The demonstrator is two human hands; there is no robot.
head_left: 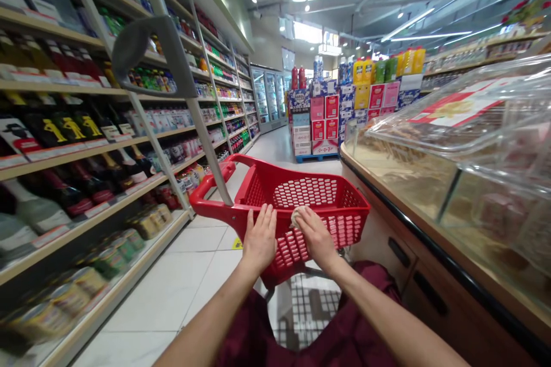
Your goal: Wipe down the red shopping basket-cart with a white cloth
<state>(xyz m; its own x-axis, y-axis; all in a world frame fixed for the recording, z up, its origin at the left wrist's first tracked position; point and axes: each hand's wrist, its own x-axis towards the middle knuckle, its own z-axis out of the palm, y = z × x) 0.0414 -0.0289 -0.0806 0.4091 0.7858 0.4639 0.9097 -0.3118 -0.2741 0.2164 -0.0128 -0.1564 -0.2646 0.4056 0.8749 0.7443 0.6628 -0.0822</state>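
Observation:
A red plastic shopping cart (305, 172) with perforated basket walls stands right in front of me. My left hand (260, 241) lies flat on its near rim, fingers stretched out and holding nothing. At the same rim, a little to the right, my right hand (314, 235) presses a crumpled pale cloth (297, 216) against the red plastic. Part of the cloth is hidden under the fingers. A metal pole (210, 155) with a grey plastic handle piece (166, 57) rises from the cart's left end.
Shelves of bottles and cans (86, 143) run along the left. Close on the right is a glass-sided display counter (400, 189) with clear plastic covers. Stacked drink cartons (325, 120) stand on a blue pallet (317, 157) ahead, with glass-door fridges (269, 97) behind. White floor tiles (159, 281) lie below.

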